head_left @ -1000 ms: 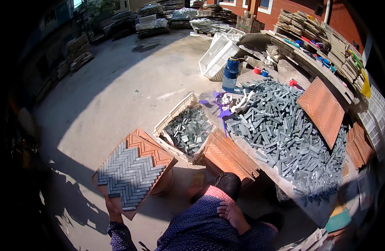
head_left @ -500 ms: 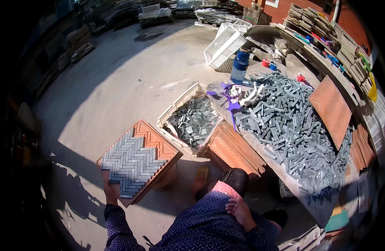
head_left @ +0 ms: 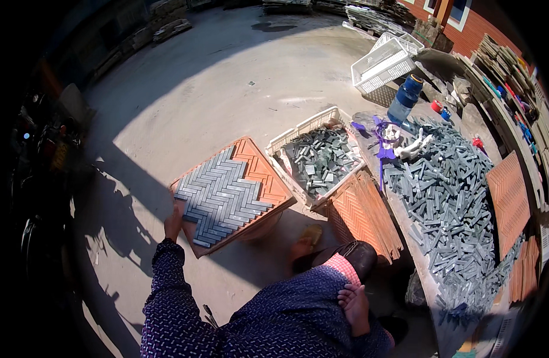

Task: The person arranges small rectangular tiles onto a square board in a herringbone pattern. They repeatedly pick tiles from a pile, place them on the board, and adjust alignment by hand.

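An orange tray with herringbone grooves point(head_left: 263, 173) sits in front of me to the left, tilted in the view. Thin grey stone strips point(head_left: 223, 194) fill much of it in a zigzag pattern, while the grooves on its far right side show bare. My left hand point(head_left: 173, 224) is closed on the tray's left edge, its fingers partly hidden. On my lap, beside the pink checked cloth point(head_left: 344, 267), rests my right hand point(head_left: 354, 303) with its fingers curled in. Whether anything is inside them does not show.
A white crate point(head_left: 313, 200) holds grey stone pieces. Right of it, orange trays point(head_left: 361, 215) lean below a table heaped with grey strips point(head_left: 447, 197). A blue bottle point(head_left: 406, 98), white gloves point(head_left: 413, 146) and a purple-rimmed item point(head_left: 385, 140) lie at its far end.
The view has swung left, so everything sits farther right in the picture. My left hand stays at the tray's edge and my right on my lap; the strips look the same.
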`<state>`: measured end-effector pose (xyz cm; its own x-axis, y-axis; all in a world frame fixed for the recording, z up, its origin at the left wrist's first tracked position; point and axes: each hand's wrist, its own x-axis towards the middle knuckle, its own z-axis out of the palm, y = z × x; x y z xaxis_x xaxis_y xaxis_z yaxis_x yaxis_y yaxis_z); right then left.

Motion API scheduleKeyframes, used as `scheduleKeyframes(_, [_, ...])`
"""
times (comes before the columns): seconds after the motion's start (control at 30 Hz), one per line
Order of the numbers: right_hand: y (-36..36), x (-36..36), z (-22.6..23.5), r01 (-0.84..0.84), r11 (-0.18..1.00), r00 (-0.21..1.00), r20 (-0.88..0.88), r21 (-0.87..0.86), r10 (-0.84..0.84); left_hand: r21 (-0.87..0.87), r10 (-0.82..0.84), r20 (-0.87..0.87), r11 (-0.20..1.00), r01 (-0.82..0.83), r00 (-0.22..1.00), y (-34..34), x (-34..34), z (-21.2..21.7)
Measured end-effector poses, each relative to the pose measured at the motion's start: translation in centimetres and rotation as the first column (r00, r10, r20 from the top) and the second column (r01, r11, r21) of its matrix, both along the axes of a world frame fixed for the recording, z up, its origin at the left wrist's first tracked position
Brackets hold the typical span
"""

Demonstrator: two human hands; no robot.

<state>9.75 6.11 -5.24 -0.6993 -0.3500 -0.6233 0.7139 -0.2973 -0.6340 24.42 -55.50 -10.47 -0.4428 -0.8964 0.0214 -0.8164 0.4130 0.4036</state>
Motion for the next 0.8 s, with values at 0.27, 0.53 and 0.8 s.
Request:
scheduleKeyframes(0.27, [0.9,-0.5,-0.5,0.032,0.999,0.999,0.024,-0.006,-0.032,-0.329,-0.544,0.015,0.79,0.518,0.839,14.4,-6.9,5.5])
scheduleKeyframes(0.53, [1.3,-0.5,-0.9,0.056,0.998,0.997,0.054,0.0,-0.056,-0.272,-0.714,0.135,0.64,0.718,0.687,19.6,-13.4,5.3])
scheduleKeyframes(0.8, [2.1,-0.7,-1.8,0.04,0.999,0.996,0.082,-0.034,-0.037,-0.22,-0.684,0.178,0.673,0.706,0.707,21.0,-14.3,6.6])
